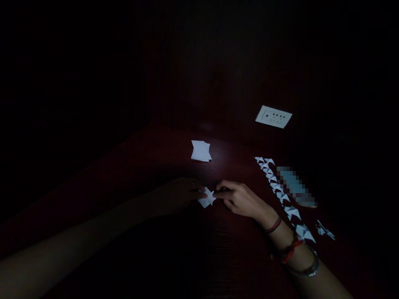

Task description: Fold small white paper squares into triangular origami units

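Note:
A small white piece of folded paper (205, 201) lies on the dark red tabletop between my hands. My left hand (179, 193) is in shadow, its fingertips closed on the paper's left and upper edge. From the other side my right hand (240, 198) has its fingers bent, with the tips at the paper's right point. The thumbs are partly hidden in the dark. Beyond my hands lies a loose stack of white paper sheets (201, 151).
Right of my right forearm runs a line of folded white paper pieces (277, 189). Beside it are a blurred-out bluish oblong object (294, 186) and a little pile of white scraps (324, 230). A white socket plate (274, 117) is on the back wall. The surroundings are very dark.

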Tool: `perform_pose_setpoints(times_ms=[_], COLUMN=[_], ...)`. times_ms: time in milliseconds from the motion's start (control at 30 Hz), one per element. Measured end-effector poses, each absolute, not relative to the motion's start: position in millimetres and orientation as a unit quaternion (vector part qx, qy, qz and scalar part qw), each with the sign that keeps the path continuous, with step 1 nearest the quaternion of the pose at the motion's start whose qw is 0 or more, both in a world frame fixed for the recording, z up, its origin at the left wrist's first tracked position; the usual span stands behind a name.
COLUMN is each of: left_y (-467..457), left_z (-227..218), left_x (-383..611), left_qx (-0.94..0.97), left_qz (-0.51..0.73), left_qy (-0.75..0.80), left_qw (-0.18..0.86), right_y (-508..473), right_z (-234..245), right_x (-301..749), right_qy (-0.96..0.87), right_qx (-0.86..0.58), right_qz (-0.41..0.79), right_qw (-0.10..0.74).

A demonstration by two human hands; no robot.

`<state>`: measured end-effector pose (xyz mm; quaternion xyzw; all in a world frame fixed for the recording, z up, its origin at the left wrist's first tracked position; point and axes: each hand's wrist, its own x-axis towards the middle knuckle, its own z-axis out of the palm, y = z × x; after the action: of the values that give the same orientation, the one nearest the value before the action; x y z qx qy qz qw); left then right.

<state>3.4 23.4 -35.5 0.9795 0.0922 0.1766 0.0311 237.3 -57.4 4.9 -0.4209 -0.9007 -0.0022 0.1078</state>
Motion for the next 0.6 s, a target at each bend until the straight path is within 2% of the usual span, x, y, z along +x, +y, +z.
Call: perform_pose_setpoints(times_ms=[300,500,600], left_y=[19.5,17.2,16.9], left_z=[-31.4,-27.2,-26.0], left_x=[0.3,-1.3,-2.5], left_qx=[0.979,0.978,0.979], left_qz=[0.186,0.186,0.179], left_qy=[0.074,0.076,0.081], left_qw=[0.040,0.061,0.060], right_y=[-56.9,-55.8,-55.5], right_z=[1.7,2.0,0.0], right_x=[241.2,239.1,241.0], right_qy=[-0.887,-0.899,-0.895], right_qx=[-0.430,-0.415,-0.418], right_qz=[0.009,0.023,0.033], right_qw=[0.166,0.139,0.150])
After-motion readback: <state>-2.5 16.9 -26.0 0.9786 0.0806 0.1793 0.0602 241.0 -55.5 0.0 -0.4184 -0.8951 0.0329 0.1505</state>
